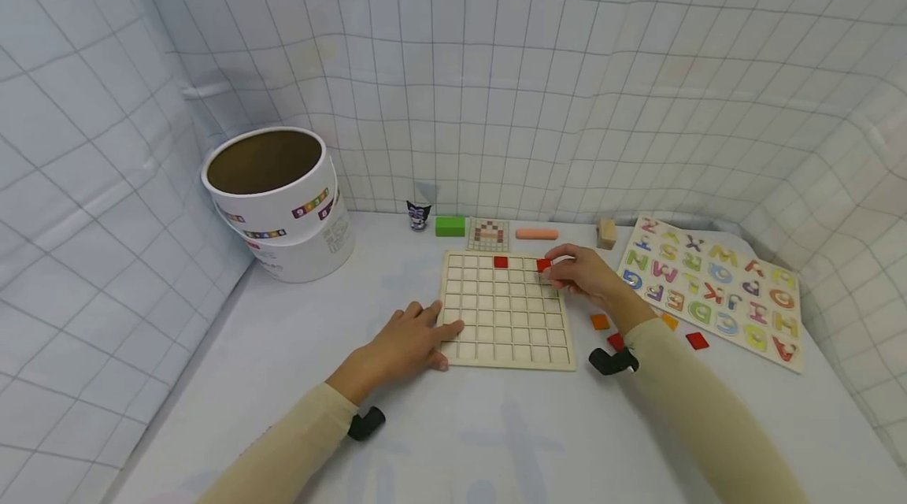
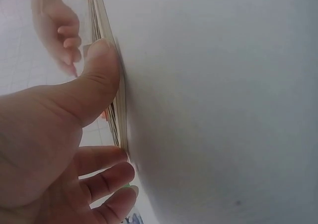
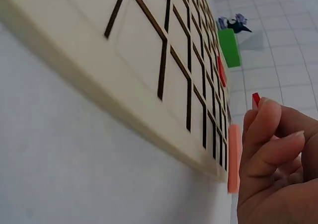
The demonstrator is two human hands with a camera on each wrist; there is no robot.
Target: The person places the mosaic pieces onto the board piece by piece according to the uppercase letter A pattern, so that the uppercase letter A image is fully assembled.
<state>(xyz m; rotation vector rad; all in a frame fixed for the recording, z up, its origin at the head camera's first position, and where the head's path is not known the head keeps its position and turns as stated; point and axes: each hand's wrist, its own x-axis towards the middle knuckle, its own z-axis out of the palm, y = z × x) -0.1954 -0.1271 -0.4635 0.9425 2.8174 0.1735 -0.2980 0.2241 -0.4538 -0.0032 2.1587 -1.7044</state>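
— What are you holding right now?

— I am pinching a small red tile (image 1: pixel 543 265) between the thumb and fingertips of my right hand (image 1: pixel 588 277). The tile is hovering over the top row of the wooden grid board (image 1: pixel 506 309), near its far right corner. In the right wrist view only the tile's upper edge (image 3: pixel 255 100) is peeking out above my curled fingers (image 3: pixel 268 139).

— Is anything sitting in the board?

— Another red tile (image 1: pixel 500 261) is lying in a cell of the same top row, two cells to the left of the one I am holding.

— And your other hand?

— My left hand (image 1: pixel 411 342) is resting flat on the table (image 1: pixel 496 425), fingers relaxed and spread, with the fingertips touching the board's near left edge. From the left wrist, my thumb (image 2: pixel 97 80) is pressing against that edge (image 2: pixel 119 119).

— What is lying around the board?

— To its right, loose tiles are lying on the table: an orange one (image 1: pixel 599 321) and a red one (image 1: pixel 697 340), with others partly hidden by my forearm. Further right, an alphabet puzzle (image 1: pixel 712 290) is lying flat. Behind the board, in a row: a small dark figure (image 1: pixel 418 215), a green block (image 1: pixel 449 226), a pattern card (image 1: pixel 488 235), a salmon stick (image 1: pixel 536 234) and a wooden block (image 1: pixel 605 233). A white round tub (image 1: pixel 272 193) is standing at the far left.
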